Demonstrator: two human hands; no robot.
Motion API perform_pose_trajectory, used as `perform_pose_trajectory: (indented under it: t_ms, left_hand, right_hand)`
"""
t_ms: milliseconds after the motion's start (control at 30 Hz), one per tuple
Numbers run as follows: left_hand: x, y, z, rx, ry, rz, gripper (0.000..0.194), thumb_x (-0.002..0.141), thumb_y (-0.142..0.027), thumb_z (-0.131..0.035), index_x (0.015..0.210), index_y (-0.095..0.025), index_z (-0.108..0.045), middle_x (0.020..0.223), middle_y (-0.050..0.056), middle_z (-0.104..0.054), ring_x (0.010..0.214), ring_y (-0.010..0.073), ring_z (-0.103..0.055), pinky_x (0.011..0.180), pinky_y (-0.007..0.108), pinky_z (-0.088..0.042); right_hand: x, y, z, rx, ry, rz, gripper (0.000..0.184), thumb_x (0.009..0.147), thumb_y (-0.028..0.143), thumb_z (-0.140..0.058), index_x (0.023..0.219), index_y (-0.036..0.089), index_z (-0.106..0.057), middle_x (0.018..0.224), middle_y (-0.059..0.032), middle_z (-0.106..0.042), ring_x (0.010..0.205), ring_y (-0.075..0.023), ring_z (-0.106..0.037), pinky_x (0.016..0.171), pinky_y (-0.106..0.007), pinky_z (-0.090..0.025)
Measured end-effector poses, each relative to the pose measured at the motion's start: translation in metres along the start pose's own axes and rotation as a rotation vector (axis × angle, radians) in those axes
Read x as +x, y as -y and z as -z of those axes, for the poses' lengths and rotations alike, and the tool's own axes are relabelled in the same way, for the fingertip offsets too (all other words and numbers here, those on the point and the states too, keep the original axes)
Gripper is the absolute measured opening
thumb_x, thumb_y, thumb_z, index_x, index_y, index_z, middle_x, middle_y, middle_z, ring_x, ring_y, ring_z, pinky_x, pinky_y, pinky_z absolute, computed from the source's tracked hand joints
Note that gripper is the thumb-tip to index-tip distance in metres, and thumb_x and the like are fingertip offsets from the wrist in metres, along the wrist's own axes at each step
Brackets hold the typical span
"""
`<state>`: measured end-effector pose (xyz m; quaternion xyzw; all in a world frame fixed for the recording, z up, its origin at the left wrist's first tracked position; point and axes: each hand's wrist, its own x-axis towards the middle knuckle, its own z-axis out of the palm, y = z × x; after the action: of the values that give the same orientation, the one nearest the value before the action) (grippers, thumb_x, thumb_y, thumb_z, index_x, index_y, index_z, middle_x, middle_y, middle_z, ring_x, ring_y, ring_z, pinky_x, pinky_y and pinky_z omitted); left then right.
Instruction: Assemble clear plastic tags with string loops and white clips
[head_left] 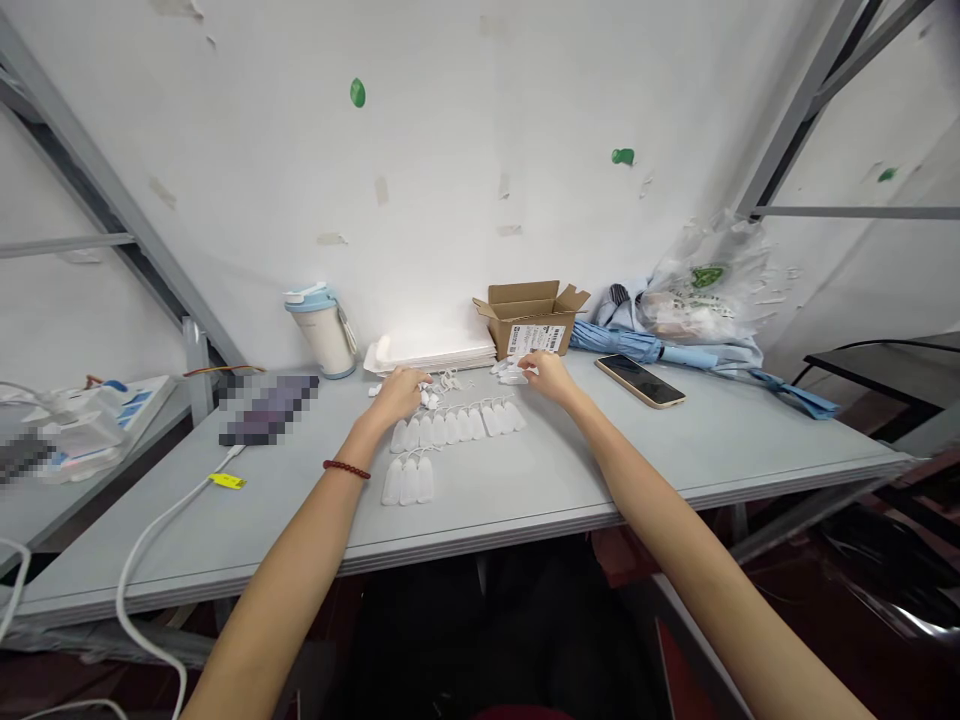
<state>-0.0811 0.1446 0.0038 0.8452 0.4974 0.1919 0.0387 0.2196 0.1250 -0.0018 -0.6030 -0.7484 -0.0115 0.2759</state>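
My left hand (403,394) is over a small loose pile of white bits and strings (448,381), with its fingers curled together; whatever is between them is too small to make out. At the pile of whitish, translucent tags (510,373) in front of the cardboard box is my right hand (550,377). Its thumb and forefinger look slightly apart at the edge of that pile. Nearer to me lies a row of flat, rounded, translucent tags (450,428) with strings at their tops. Below its left end is a shorter row of three such tags (408,482).
Behind the hands stand an open cardboard box (529,325) and a flat white stack (435,352). A tumbler (324,335) is at the back left. To the right lie a phone (640,380), a folded blue umbrella (630,345) and a plastic bag (709,290). A white cable (169,515) crosses the left side.
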Motion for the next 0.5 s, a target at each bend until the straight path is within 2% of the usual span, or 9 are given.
perform_pose_trajectory:
  t_ms: [333, 500]
  left_hand:
    - [-0.0022, -0.0082, -0.0051, 0.001, 0.027, 0.006, 0.045, 0.076, -0.010, -0.037, 0.103, -0.024, -0.070, 0.114, 0.002, -0.068, 0.116, 0.0228, -0.051, 0.100, 0.036, -0.039]
    - [-0.0030, -0.0087, -0.0060, 0.011, 0.052, 0.006, 0.047, 0.074, -0.007, -0.037, 0.101, -0.024, -0.071, 0.113, 0.002, -0.068, 0.115, 0.0223, -0.051, 0.099, 0.034, -0.039]
  right_hand:
    - [-0.0037, 0.0011, -0.0028, -0.006, 0.094, -0.009, 0.027, 0.077, 0.005, -0.055, 0.098, 0.013, -0.071, 0.105, -0.0098, -0.071, 0.099, -0.0222, -0.062, 0.089, -0.031, -0.044]
    - [-0.0041, 0.0017, -0.0029, -0.031, 0.116, -0.034, 0.028, 0.077, 0.006, -0.056, 0.100, 0.012, -0.070, 0.105, -0.0107, -0.071, 0.100, -0.0237, -0.061, 0.089, -0.032, -0.043]
